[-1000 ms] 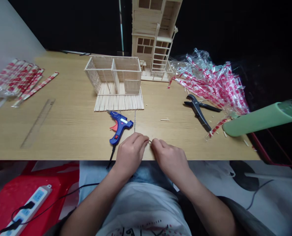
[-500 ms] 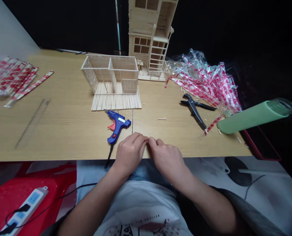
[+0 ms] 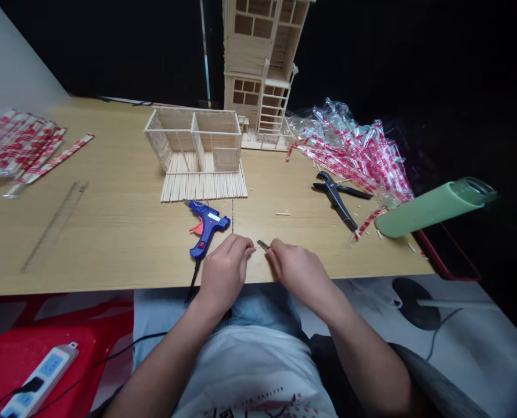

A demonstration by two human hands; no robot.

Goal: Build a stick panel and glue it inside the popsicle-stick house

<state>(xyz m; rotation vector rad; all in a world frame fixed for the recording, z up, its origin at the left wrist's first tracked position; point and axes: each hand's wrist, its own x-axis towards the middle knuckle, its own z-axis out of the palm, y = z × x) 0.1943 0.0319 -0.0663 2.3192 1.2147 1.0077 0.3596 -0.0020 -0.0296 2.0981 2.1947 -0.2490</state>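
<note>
My left hand (image 3: pixel 226 264) is closed in a pinch near the table's front edge, with a tiny pale tip at its fingers; the piece is too small to name. Close by on the right, my right hand (image 3: pixel 297 264) is closed on a small dark metal blade (image 3: pixel 262 245) that points towards my left fingers. Most of the blade is hidden in my fingers. Left of my hands lies a blue glue gun (image 3: pixel 207 228) with a red trigger. Behind it stands a roofless stick model house (image 3: pixel 204 181) with two rooms.
A taller stick house (image 3: pixel 247 52) stands at the back. Black cutters (image 3: pixel 337 200), crumpled wrappers (image 3: pixel 363 154), a green bottle (image 3: pixel 428 210) and a phone (image 3: pixel 448 252) are on the right. A clear ruler (image 3: pixel 53 227) and wrapped chopsticks (image 3: pixel 18 145) lie left. A short stick (image 3: pixel 283 213) lies ahead.
My hands have moved apart from touching fingertips, and the blade in my right hand now shows. The view has shifted slightly.
</note>
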